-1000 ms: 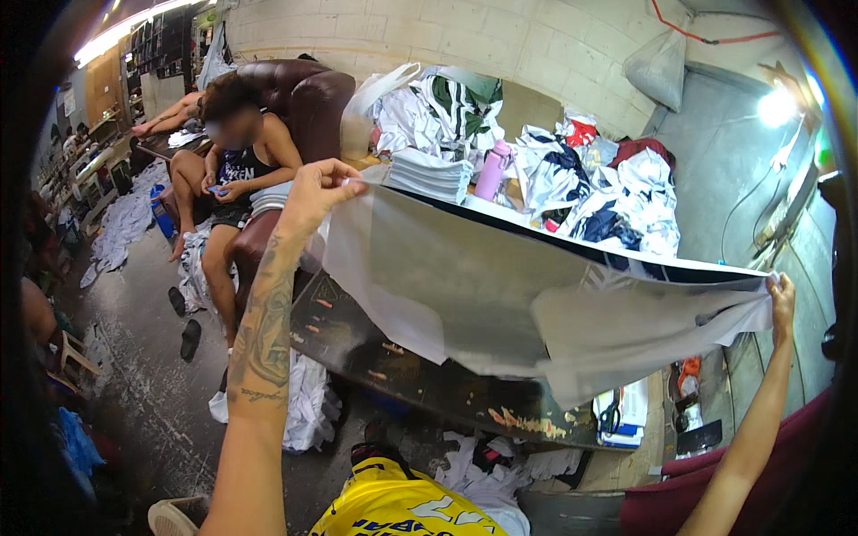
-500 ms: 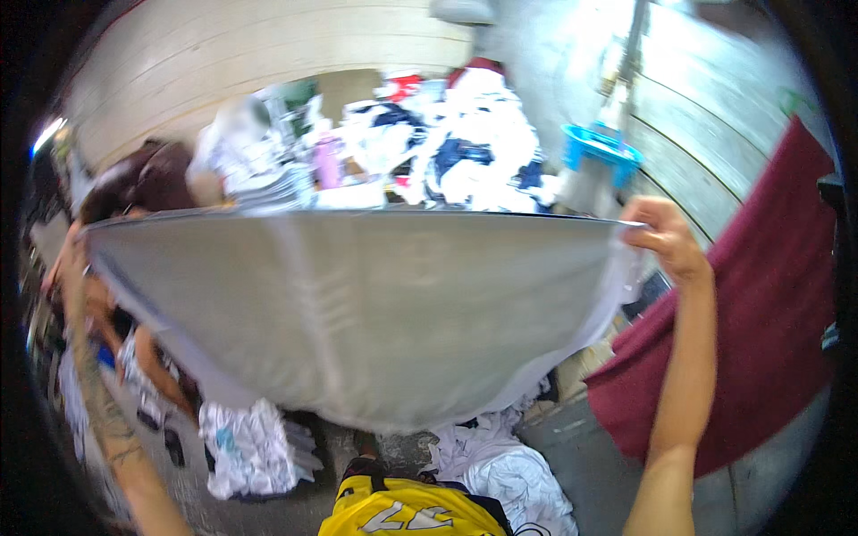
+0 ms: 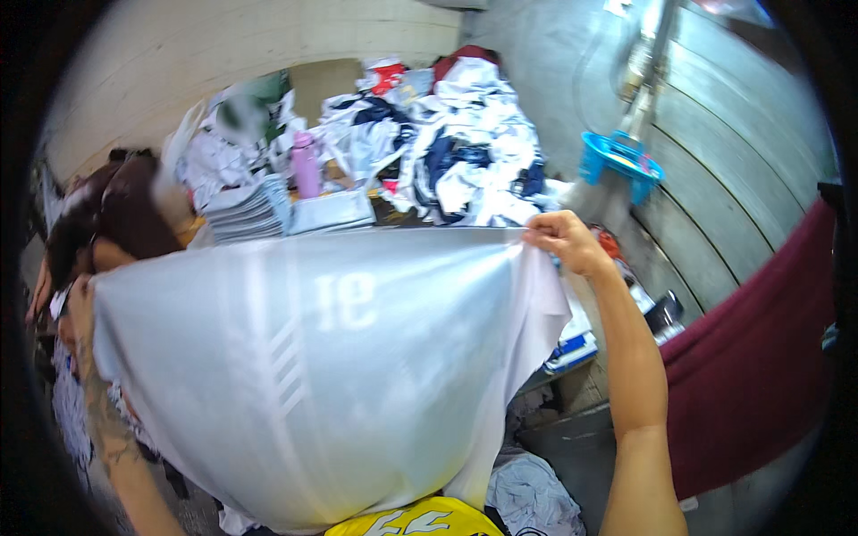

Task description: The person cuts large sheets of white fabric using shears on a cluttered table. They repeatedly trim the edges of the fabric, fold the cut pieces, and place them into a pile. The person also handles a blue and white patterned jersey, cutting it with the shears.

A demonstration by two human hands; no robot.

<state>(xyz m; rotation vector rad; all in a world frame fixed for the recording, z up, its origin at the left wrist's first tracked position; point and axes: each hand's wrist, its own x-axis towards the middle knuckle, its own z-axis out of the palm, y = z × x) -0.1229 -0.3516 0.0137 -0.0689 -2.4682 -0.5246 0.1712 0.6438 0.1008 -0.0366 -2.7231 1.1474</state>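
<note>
A large pale grey-blue fabric panel (image 3: 375, 375) is stretched between my two hands, with pale stripes and printed marks showing on its face. My left hand (image 3: 80, 299) pinches its upper left corner at the far left of the view, the fingers partly hidden. At the upper right, my right hand (image 3: 565, 241) grips the other end of the top edge between thumb and fingers. From there a loose fold of the panel hangs down beside my right forearm. Its lower part sags toward my yellow shirt (image 3: 416, 520).
Beyond the panel are a stack of folded grey pieces (image 3: 246, 214), a pink bottle (image 3: 307, 165) and a heap of white and navy cloth (image 3: 465, 152). A blue plastic basket (image 3: 621, 159) is at the right wall. Maroon cloth (image 3: 760, 366) hangs at right. Another person (image 3: 134, 201) bends at left.
The panel has come down and nearer to my body, and its printed marks now show more clearly. My right hand has moved left and slightly down; my left hand is lower.
</note>
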